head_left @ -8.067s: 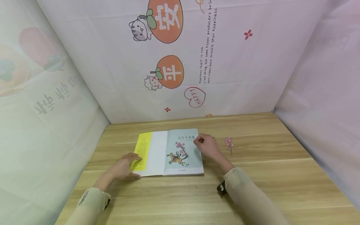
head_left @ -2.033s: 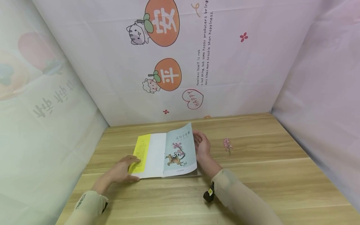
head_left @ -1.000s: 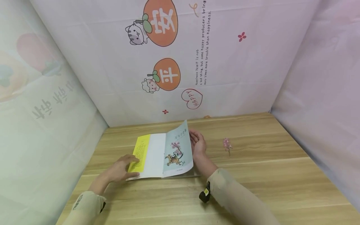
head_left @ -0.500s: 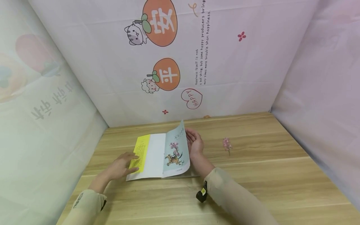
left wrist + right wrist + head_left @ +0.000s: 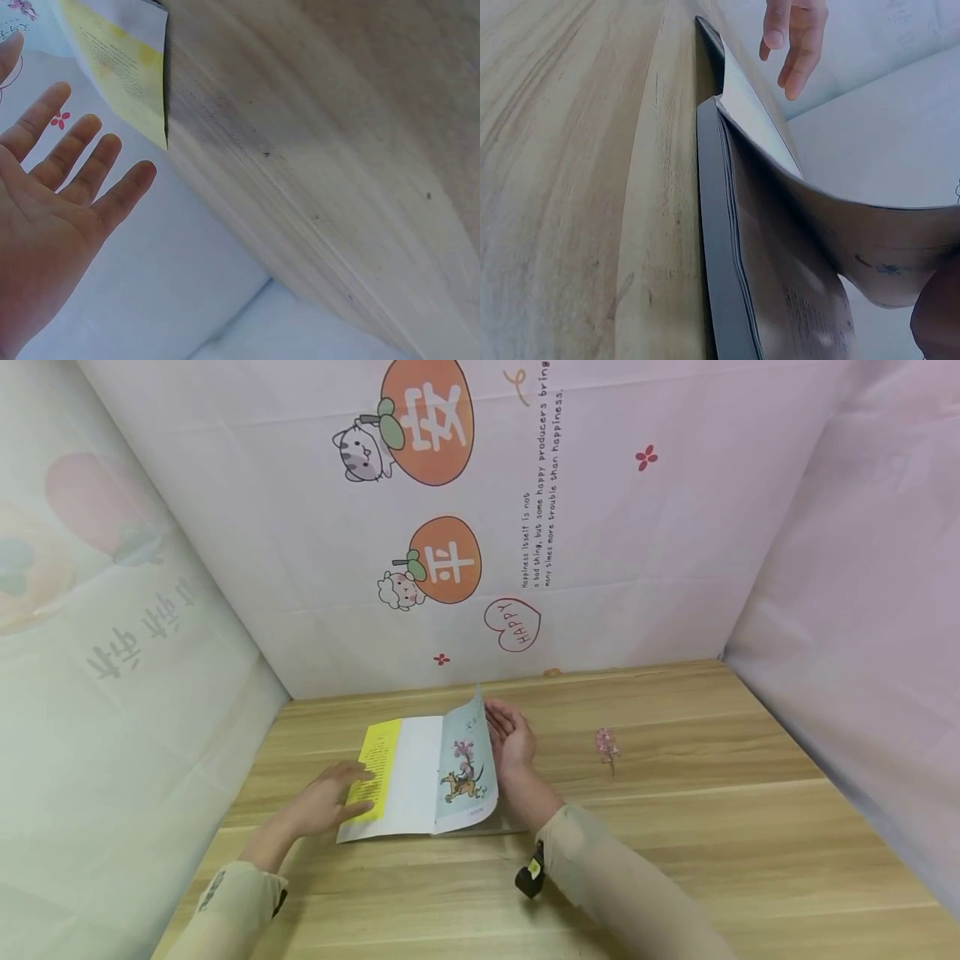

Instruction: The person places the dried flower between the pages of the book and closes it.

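Observation:
An open book [image 5: 420, 777] lies on the wooden table, its left side white with a yellow flap [image 5: 381, 764]. Its pale blue title page [image 5: 468, 760], with a rider and pink blossoms on it, stands lifted and curves leftward. Behind that page is my right hand [image 5: 513, 743], palm toward it, fingers extended. In the right wrist view, a printed page [image 5: 810, 307] shows beneath the raised leaf, and part of the hand appears at the lower right. My left hand [image 5: 322, 797] reaches over the yellow flap, fingers spread, gripping nothing; the left wrist view shows its palm.
A small sprig of pink flowers [image 5: 606, 745] lies on the table [image 5: 712, 827] to the right of the book. White printed cloth [image 5: 600, 568] rises behind the table and along both sides. A dark wrist device [image 5: 531, 872] hangs at the right sleeve.
The title page has gone from flat to raised and keeps tilting left, with my right hand moving left behind it. My left hand has shifted slightly farther up the yellow flap. The sprig stays put.

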`<state>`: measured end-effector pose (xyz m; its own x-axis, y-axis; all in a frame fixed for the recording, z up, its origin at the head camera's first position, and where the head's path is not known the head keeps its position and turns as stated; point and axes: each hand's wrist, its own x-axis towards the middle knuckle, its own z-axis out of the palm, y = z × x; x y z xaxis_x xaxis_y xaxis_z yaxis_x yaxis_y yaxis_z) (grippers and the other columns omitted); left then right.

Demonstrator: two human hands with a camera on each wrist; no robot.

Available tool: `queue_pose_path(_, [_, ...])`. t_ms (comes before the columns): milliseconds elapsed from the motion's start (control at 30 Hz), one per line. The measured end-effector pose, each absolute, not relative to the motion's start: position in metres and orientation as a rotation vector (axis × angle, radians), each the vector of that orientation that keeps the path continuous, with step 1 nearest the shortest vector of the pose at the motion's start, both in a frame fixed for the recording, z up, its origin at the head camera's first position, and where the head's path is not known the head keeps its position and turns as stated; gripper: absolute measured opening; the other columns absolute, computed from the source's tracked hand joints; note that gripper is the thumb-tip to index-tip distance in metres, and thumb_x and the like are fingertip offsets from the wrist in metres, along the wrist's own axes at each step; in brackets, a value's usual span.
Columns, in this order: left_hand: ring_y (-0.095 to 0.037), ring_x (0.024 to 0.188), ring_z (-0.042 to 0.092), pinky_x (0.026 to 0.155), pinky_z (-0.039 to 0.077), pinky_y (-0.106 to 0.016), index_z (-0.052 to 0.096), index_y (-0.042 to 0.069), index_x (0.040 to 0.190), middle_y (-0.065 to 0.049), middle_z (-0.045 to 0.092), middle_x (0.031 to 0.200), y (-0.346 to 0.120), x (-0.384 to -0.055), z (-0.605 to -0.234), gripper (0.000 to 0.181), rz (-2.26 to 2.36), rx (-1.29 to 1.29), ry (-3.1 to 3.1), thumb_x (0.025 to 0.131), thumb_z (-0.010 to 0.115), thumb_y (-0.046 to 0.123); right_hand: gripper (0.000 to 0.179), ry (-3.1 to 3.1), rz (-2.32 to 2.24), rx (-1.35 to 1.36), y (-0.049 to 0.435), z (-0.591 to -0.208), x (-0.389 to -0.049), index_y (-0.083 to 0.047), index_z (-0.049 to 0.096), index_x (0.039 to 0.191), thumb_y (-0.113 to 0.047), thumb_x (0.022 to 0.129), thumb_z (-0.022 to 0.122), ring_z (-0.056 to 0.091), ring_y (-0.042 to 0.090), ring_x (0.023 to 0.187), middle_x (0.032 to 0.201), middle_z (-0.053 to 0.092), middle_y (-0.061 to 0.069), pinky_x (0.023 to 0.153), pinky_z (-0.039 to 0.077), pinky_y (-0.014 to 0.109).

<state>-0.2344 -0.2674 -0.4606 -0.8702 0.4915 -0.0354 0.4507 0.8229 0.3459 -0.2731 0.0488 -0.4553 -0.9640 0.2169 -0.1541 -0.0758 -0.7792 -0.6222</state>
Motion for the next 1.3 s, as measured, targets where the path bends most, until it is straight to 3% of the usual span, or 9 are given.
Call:
queue_pose_path(100, [-0.047,0.138,0.041,0.11,0.039,-0.066,0.054,0.006,0.141,-0.023,0.045,0.15,-0.266,-0.235,-0.46,0.056,0.497,0.765,2.879,0.097,0.063,0.038,0.038,-0.991,2.81,-0.326,0.047,-0.455,-0.273,0.001,0.063,0.121,-0.021,0.105,0.037,0.065,0.019,0.109,0.121,0.07,0.012,0.122,0.033,0.047])
queue_pose_path(200, [-0.046,0.139,0.041,0.111,0.039,-0.065,0.054,0.007,0.141,-0.022,0.045,0.151,-0.265,-0.236,-0.458,0.055,0.493,0.773,2.877,0.098,0.063,0.038,0.037,-1.044,2.796,-0.328,0.045,-0.456,-0.272,0.0,0.064,0.12,-0.022,0.104,0.039,0.064,0.019,0.111,0.124,0.068,0.014,0.122,0.033,0.048])
queue_pose_path(533, [-0.048,0.139,0.04,0.111,0.038,-0.066,0.053,0.006,0.143,-0.023,0.043,0.152,-0.261,-0.238,-0.453,0.056,0.498,0.777,2.88,0.097,0.064,0.037,0.039,-1.11,2.759,-0.319,0.038,-0.452,-0.27,0.003,0.061,0.123,-0.022,0.105,0.036,0.054,0.034,0.128,0.133,0.06,0.023,0.116,0.043,0.043])
queue_pose_path(767, [-0.047,0.145,0.032,0.114,0.032,-0.068,0.053,0.011,0.144,-0.02,0.041,0.155,-0.256,-0.242,-0.448,0.057,0.514,0.755,2.868,0.097,0.062,0.043,0.038,-1.144,2.755,-0.285,0.031,-0.454,-0.268,0.004,0.06,0.124,-0.02,0.106,0.036,0.062,0.02,0.111,0.109,0.07,0.004,0.121,0.035,0.05])
queue_pose_path(933, [-0.045,0.145,0.034,0.115,0.032,-0.066,0.053,0.012,0.143,-0.019,0.041,0.155,-0.248,-0.245,-0.444,0.056,0.52,0.774,2.861,0.097,0.063,0.042,0.039,-1.156,2.741,-0.272,0.028,-0.459,-0.27,0.005,0.061,0.124,-0.019,0.106,0.035,0.064,0.016,0.108,0.106,0.071,0.001,0.12,0.035,0.05])
queue_pose_path(1100, [-0.045,0.145,0.035,0.116,0.033,-0.065,0.053,0.012,0.144,-0.018,0.041,0.155,-0.24,-0.247,-0.437,0.056,0.519,0.789,2.86,0.097,0.063,0.041,0.039,-1.18,2.724,-0.269,0.026,-0.461,-0.271,0.005,0.061,0.123,-0.019,0.106,0.036,0.065,0.017,0.11,0.112,0.071,0.007,0.119,0.038,0.049])
queue_pose_path(1300, [-0.043,0.145,0.036,0.116,0.035,-0.062,0.053,0.014,0.144,-0.018,0.041,0.155,-0.226,-0.249,-0.425,0.054,0.484,0.812,2.879,0.097,0.064,0.039,0.038,-1.177,2.721,-0.276,0.024,-0.46,-0.271,0.004,0.063,0.121,-0.019,0.105,0.038,0.065,0.017,0.111,0.133,0.062,0.024,0.119,0.038,0.049])
